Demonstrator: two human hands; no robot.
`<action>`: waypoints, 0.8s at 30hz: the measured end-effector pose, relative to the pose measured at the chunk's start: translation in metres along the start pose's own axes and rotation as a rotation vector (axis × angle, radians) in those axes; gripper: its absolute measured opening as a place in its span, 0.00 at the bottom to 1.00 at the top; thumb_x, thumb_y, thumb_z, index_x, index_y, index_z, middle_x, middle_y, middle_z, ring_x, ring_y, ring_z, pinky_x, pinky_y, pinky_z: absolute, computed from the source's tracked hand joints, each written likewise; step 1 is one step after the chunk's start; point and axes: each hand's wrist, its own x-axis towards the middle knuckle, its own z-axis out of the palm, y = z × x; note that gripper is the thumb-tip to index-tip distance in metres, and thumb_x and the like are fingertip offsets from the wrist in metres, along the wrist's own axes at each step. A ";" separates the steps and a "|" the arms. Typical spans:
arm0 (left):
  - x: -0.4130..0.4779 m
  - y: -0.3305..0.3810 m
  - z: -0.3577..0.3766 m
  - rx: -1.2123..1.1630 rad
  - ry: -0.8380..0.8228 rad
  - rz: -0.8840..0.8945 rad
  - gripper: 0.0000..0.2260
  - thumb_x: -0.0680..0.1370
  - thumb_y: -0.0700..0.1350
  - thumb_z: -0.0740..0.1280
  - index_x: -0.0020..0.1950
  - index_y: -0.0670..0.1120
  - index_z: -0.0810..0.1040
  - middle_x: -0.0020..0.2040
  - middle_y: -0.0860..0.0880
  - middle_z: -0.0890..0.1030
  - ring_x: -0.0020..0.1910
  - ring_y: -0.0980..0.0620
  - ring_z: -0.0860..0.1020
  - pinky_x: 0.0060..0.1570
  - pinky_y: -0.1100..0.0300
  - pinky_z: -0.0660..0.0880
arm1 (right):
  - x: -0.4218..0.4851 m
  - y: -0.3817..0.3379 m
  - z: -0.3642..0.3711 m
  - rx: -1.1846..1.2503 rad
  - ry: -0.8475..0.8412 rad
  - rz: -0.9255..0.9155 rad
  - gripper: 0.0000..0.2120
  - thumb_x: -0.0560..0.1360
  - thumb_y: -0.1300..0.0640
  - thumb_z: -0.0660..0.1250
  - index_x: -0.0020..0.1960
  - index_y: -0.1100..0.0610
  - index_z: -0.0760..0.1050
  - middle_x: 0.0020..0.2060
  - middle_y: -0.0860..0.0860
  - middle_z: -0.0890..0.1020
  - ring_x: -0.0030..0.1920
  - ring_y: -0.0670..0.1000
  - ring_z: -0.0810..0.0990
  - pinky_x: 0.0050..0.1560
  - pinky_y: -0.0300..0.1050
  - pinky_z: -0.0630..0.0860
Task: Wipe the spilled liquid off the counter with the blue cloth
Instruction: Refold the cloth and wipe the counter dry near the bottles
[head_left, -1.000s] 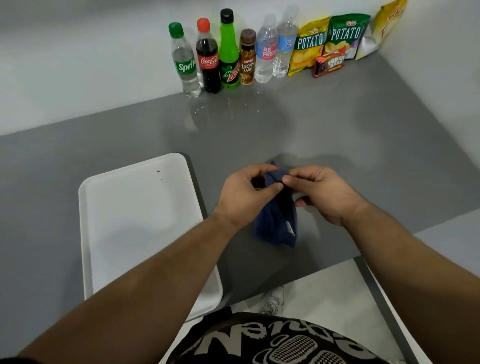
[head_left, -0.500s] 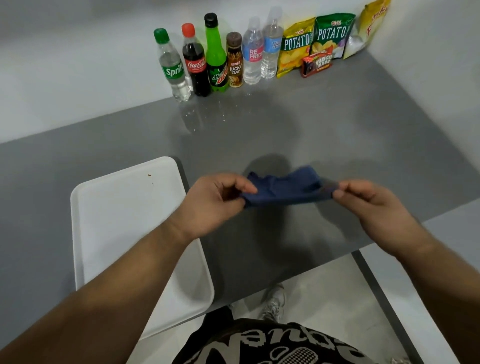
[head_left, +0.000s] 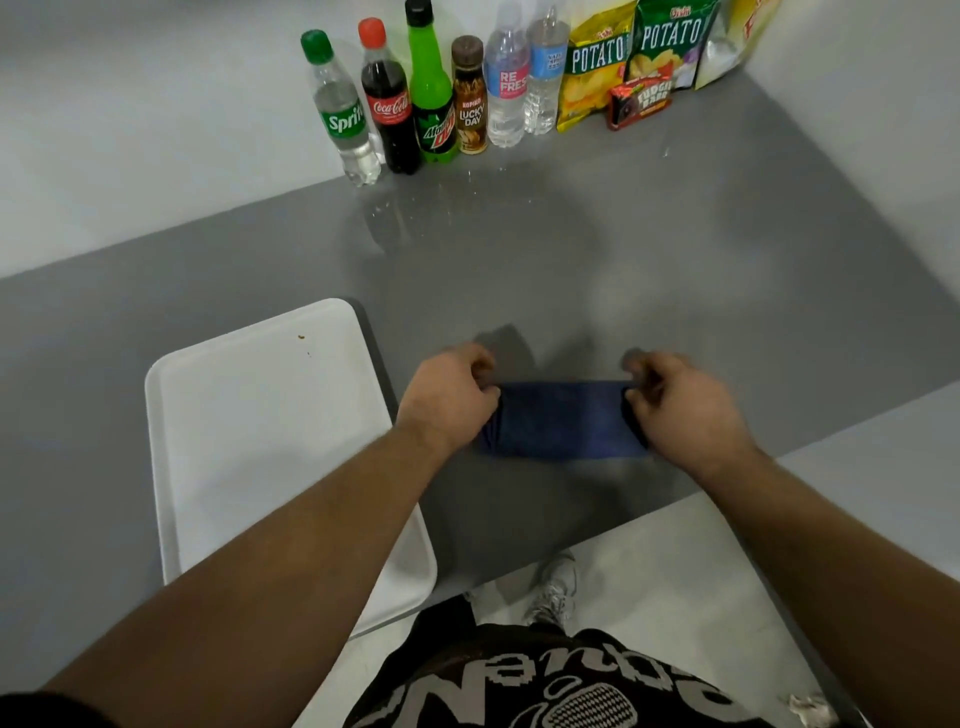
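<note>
The blue cloth (head_left: 563, 421) is spread into a flat rectangle near the front edge of the grey counter (head_left: 675, 270). My left hand (head_left: 449, 397) pinches its left end with curled fingers. My right hand (head_left: 678, 402) pinches its right end the same way. Small drops of spilled liquid (head_left: 470, 176) glint on the counter far ahead, just in front of the bottles. Another wet speck (head_left: 666, 151) lies near the snack box.
A white tray (head_left: 270, 441) lies left of my left hand, overhanging the counter edge. Several drink bottles (head_left: 431, 93) stand along the back wall, with chip bags (head_left: 639, 52) and a red snack box (head_left: 641, 101) to their right. A wall closes the right side.
The cloth was bunched between both hands, then pulled out wide in the air. Now it is stretched into a rectangle and lowered towards the counter, and my hands are further apart.
</note>
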 end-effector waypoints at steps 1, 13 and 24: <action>0.002 -0.002 0.002 0.048 -0.010 -0.015 0.14 0.77 0.42 0.71 0.62 0.50 0.80 0.55 0.51 0.84 0.53 0.51 0.81 0.56 0.61 0.76 | 0.005 -0.002 0.001 -0.027 0.002 -0.152 0.15 0.75 0.63 0.70 0.60 0.52 0.80 0.54 0.54 0.82 0.55 0.58 0.80 0.57 0.49 0.75; -0.039 -0.060 -0.018 0.016 0.303 -0.034 0.09 0.80 0.44 0.70 0.60 0.51 0.81 0.56 0.51 0.83 0.53 0.51 0.81 0.61 0.57 0.78 | -0.072 -0.025 0.039 -0.227 -0.275 -0.409 0.27 0.76 0.43 0.64 0.74 0.48 0.71 0.64 0.49 0.75 0.59 0.54 0.77 0.57 0.48 0.77; -0.038 -0.103 -0.053 0.182 0.392 -0.033 0.11 0.79 0.44 0.69 0.61 0.53 0.80 0.65 0.53 0.80 0.67 0.49 0.75 0.71 0.51 0.73 | -0.067 -0.057 0.089 -0.392 -0.235 -0.688 0.29 0.81 0.45 0.57 0.81 0.49 0.60 0.81 0.51 0.60 0.82 0.58 0.54 0.76 0.58 0.54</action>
